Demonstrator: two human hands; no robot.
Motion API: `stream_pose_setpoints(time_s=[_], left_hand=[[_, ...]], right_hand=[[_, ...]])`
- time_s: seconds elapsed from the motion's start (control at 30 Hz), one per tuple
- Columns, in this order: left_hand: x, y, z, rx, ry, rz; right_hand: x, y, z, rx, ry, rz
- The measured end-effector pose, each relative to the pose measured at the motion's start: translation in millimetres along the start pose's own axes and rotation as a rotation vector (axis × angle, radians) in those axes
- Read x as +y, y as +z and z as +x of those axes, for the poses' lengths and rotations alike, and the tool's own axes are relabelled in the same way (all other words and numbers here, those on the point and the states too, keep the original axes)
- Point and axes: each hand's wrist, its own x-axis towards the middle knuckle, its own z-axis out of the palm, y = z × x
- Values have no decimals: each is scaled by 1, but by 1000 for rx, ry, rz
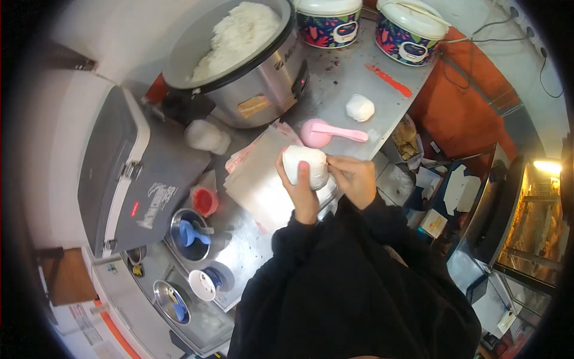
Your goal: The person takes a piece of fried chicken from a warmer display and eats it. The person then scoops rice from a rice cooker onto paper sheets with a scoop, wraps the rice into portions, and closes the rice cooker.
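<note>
Table [326, 99] of grey metal fills the middle of my feed, and close to its near edge the left hand [298, 190] is curled around a white, rounded, smooth-looking bundle [314, 161], thumb lying across its front. The right hand [357, 179] has its fingers bent together at the bundle's right side (from my distant seat I cannot tell whether they grip it or only touch it). Beyond the bundle I see a round pink plastic scoop [315, 133], its handle pointing at the table's right edge, and nearer that edge a white rounded lump [360, 107]. Pale, flat paper sheets [250, 186] lie stacked to the bundle's left. Toward the table's far left corner stands a big silver cooker [278, 84] heaped with white rice [248, 33], its rim uncovered.
</note>
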Motion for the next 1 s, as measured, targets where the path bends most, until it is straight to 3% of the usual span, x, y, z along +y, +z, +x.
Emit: stream_pose_setpoints(time_s=[0.03,0.07,0.13,0.17,0.2,0.27,0.3,0.33,0.37,0.4,0.43,0.47,0.53,0.6,0.63,0.67,0.73,0.77,0.8,0.83,0.87,0.9,0.93,0.97,1.0], left_hand=[[-12,8,-2,7,76,158],[-22,18,-5,26,119,197],[-52,33,-10,0,115,157],[-67,42,-11,-57,120,250],[-76,48,-9,-116,123,345],[-103,43,8,-325,329,696],[-107,50,13,-335,208,680],[-111,56,20,-342,86,665],[-122,52,27,-311,240,998],[-123,54,37,-298,229,1000],[-123,54,41,-352,-190,848],[-125,55,43,-389,-602,663],[-156,50,47,-337,-600,716],[-181,50,56,-306,-267,871],[-190,53,57,-214,-153,893],[-196,52,57,-199,-164,891],[-182,59,57,-44,-171,951],[-171,64,58,16,-25,960],[-158,64,59,33,-26,965],[-142,61,56,90,-249,489],[-124,59,53,142,-444,3],[-99,63,52,92,-414,-84],[-75,66,52,41,-373,-170],[-59,64,47,-37,-366,-251],[-47,64,42,-15,-323,-246]], right_hand=[[8,-9,-5,-154,236,-20],[14,-15,-7,-147,235,-26],[24,-26,1,-92,370,777],[28,-21,8,4,220,689],[39,-27,14,2,222,686],[76,-47,31,-64,614,757],[106,-52,39,10,768,892],[126,-58,54,119,753,862],[149,-64,71,228,742,831],[199,-79,88,209,604,368],[244,-92,106,176,457,-86],[261,-99,128,232,434,-52],[279,-102,153,271,428,-21],[287,-102,170,63,439,-484],[298,-102,176,-17,578,-436],[303,-103,177,-35,580,-439],[272,-99,176,-47,518,-903],[287,-100,165,10,402,-927],[272,-98,163,-8,304,-887],[248,-95,160,-25,205,-843],[223,-91,151,-234,270,-522],[198,-83,141,-439,323,-192],[179,-73,132,-789,450,57],[150,-62,117,-878,739,588],[131,-50,107,-928,878,876]])
